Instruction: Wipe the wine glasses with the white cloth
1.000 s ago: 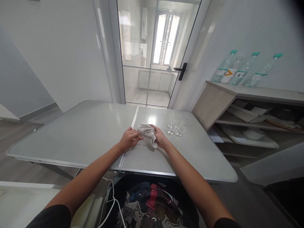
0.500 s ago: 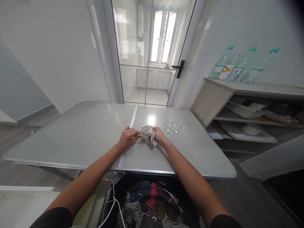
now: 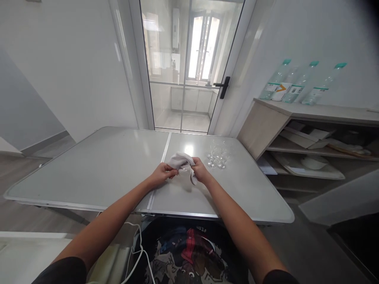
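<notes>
A white cloth is bunched between my two hands, low over the table. Under its fold shows part of a clear glass, mostly covered. My left hand is closed, its thumb and fingers pinching at the left end of the cloth beside the glass. On the other side my right hand is closed round the glass and the cloth, and one corner of the cloth hangs below its fingers. Several clear stemmed glasses stand grouped to the right of my right hand.
The grey folding table has a metal seam through it. At the right stands a wooden shelf unit with several plastic bottles on top. A glass door is behind the table, and a white cable hangs near its front edge.
The cloth has spread up and leftward over the glass, hiding more of it. My left hand has turned and shifted slightly, while my right hand stays nearly in place.
</notes>
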A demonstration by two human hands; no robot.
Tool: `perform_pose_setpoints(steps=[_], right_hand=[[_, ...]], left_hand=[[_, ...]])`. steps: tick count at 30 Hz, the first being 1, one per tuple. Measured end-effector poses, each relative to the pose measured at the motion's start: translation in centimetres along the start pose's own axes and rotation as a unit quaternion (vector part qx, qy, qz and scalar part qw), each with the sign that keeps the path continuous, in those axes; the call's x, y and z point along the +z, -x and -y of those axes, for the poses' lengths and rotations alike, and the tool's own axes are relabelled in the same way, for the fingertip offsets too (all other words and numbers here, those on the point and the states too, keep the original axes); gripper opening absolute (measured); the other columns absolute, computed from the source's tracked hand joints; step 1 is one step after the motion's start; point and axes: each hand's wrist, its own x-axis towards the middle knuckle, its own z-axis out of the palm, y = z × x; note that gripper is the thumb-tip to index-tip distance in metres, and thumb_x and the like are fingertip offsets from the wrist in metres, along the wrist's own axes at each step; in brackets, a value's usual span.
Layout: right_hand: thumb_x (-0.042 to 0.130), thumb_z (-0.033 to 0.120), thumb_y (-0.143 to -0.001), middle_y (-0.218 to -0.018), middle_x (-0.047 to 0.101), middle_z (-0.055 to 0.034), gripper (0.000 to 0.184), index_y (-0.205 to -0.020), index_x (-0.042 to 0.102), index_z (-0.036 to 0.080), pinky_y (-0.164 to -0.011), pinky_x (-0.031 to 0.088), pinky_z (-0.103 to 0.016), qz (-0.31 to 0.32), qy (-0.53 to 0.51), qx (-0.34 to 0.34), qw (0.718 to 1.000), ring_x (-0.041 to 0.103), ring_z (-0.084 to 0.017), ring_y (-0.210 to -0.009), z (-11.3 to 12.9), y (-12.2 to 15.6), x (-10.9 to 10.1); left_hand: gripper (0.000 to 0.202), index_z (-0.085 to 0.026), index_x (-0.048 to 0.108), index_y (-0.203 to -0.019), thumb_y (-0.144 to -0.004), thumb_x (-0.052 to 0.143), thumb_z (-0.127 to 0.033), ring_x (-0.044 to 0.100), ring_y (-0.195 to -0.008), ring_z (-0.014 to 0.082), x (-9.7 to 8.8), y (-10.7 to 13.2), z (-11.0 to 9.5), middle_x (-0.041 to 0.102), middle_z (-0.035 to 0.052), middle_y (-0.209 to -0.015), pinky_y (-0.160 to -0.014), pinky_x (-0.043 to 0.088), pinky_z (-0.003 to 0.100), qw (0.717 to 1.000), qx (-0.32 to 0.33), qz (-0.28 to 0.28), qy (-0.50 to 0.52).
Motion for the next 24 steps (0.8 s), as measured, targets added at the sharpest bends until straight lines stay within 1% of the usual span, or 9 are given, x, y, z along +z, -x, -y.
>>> perform_pose_setpoints(steps=[3,5,9,12,14,17,20,22,24], right_hand=[[0.073,0.033,-0.067,-0.065,0.062,0.0012,0.018,-0.068,0.072,0.014,-0.058,0.043,-0.025,-0.037,0.084,-0.011,0.996,0.055,-0.016,-0.065,0.1,-0.5,-0.2],[0.074,0.033,-0.065,-0.061,0.061,0.0016,0.02,-0.065,0.071,0.014,-0.057,0.045,-0.025,-0.04,0.114,0.002,0.993,0.056,-0.017,-0.062,0.0,-0.6,-0.3],[0.075,0.035,-0.064,-0.057,0.064,0.0003,0.022,-0.069,0.073,0.014,-0.054,0.049,-0.027,-0.02,0.085,0.083,0.993,0.06,-0.018,-0.055,0.0,-0.4,-0.1],[0.074,0.035,-0.064,-0.055,0.065,-0.001,0.023,-0.073,0.074,0.014,-0.047,0.048,-0.026,-0.025,0.05,0.138,0.989,0.061,-0.018,-0.049,0.1,-0.3,0.1],[0.072,0.036,-0.065,-0.054,0.066,-0.0014,0.024,-0.075,0.074,0.015,-0.043,0.045,-0.025,-0.039,0.034,0.151,0.987,0.06,-0.018,-0.046,0.1,-0.4,0.2],[0.072,0.039,-0.066,-0.053,0.066,-0.0015,0.025,-0.075,0.073,0.016,-0.043,0.044,-0.025,-0.064,0.019,0.134,0.989,0.06,-0.018,-0.045,-0.3,-0.6,0.2],[0.074,0.048,-0.07,-0.058,0.068,-0.0025,0.034,-0.077,0.072,0.016,-0.049,0.046,-0.026,-0.096,-0.002,0.102,0.99,0.061,-0.017,-0.05,-0.6,-0.9,0.1],[0.072,0.057,-0.075,-0.066,0.071,-0.0034,0.042,-0.083,0.072,0.016,-0.055,0.048,-0.027,-0.121,-0.005,0.076,0.99,0.063,-0.018,-0.058,-0.5,-0.9,0.0],[0.069,0.062,-0.08,-0.077,0.073,-0.0043,0.047,-0.09,0.072,0.016,-0.064,0.05,-0.027,-0.145,0.019,0.034,0.989,0.065,-0.02,-0.072,-0.4,-0.8,0.0]], left_hand=[[0.041,-0.018,0.073,-0.067,-0.092,0.065,-0.049,0.052,-0.059,0.0132,-0.2,0.0,0.2,0.063,-0.0003,-0.056,-0.066,0.041,0.029,0.991,0.043,-0.073,-0.105],[0.033,-0.021,0.076,-0.074,-0.093,0.066,-0.046,0.053,-0.059,0.0136,-0.2,0.0,0.5,0.069,-0.0004,-0.06,-0.071,0.042,0.03,0.976,0.079,-0.107,-0.171],[0.034,-0.023,0.076,-0.075,-0.094,0.065,-0.049,0.051,-0.056,0.0132,0.0,0.1,1.2,0.073,0.001,-0.066,-0.073,0.042,0.034,0.946,0.138,-0.14,-0.257],[0.035,-0.023,0.076,-0.077,-0.095,0.064,-0.051,0.055,-0.055,0.0135,0.1,0.0,1.3,0.073,0.001,-0.065,-0.074,0.041,0.036,0.934,0.146,-0.157,-0.287],[0.034,-0.024,0.075,-0.078,-0.095,0.064,-0.051,0.057,-0.057,0.0138,0.2,0.0,1.3,0.074,0.0011,-0.068,-0.074,0.041,0.036,0.931,0.146,-0.17,-0.287],[0.032,-0.023,0.073,-0.08,-0.096,0.064,-0.05,0.059,-0.058,0.0143,0.2,-0.2,1.1,0.076,0.0008,-0.071,-0.074,0.041,0.036,0.928,0.148,-0.193,-0.281],[0.032,-0.023,0.072,-0.08,-0.095,0.065,-0.05,0.061,-0.06,0.015,0.1,-0.2,1.1,0.075,0.0006,-0.071,-0.074,0.041,0.035,0.926,0.142,-0.213,-0.279],[0.03,-0.023,0.071,-0.08,-0.095,0.066,-0.048,0.063,-0.062,0.0152,0.1,-0.2,1.1,0.077,0.0008,-0.074,-0.074,0.042,0.035,0.924,0.136,-0.233,-0.271],[0.028,-0.023,0.071,-0.081,-0.096,0.065,-0.045,0.064,-0.063,0.0152,0.0,-0.2,1.2,0.077,0.0003,-0.076,-0.075,0.042,0.035,0.924,0.12,-0.257,-0.258]])
